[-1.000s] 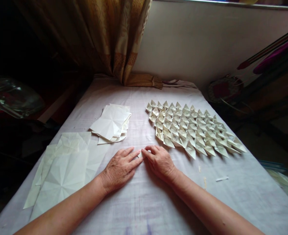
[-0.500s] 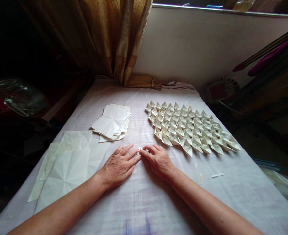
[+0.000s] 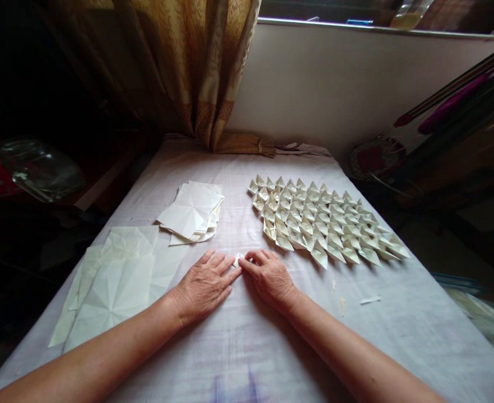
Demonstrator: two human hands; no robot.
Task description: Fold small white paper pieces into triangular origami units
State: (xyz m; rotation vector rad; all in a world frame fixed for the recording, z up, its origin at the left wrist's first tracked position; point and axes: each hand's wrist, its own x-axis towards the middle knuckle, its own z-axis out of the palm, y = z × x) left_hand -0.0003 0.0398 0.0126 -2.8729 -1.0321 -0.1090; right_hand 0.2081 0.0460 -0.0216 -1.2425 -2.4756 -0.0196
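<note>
A small folded piece of white paper (image 3: 238, 259) lies on the cloth between my two hands, mostly covered by fingertips. My left hand (image 3: 205, 285) rests flat with its fingers spread, their tips touching the paper's left side. My right hand (image 3: 270, 276) has its fingers curled together, thumb and forefinger pinching the paper's right side. To the right sit several rows of folded paper boats (image 3: 314, 215), packed closely with their points up. Beyond my left hand is a stack of creased paper squares (image 3: 192, 208). Larger creased sheets (image 3: 116, 280) overlap beside my left forearm.
A pale cloth (image 3: 213, 358) covers the table. A thin white strip (image 3: 370, 300) and small scraps lie right of my right hand. A gold curtain (image 3: 205, 84) hangs to the table's far edge. A clear container (image 3: 41, 168) stands in shadow at left.
My left fingertips have drawn back slightly, so more of the folded paper shows. My right hand stays at its edge. The whole view has shifted a little.
</note>
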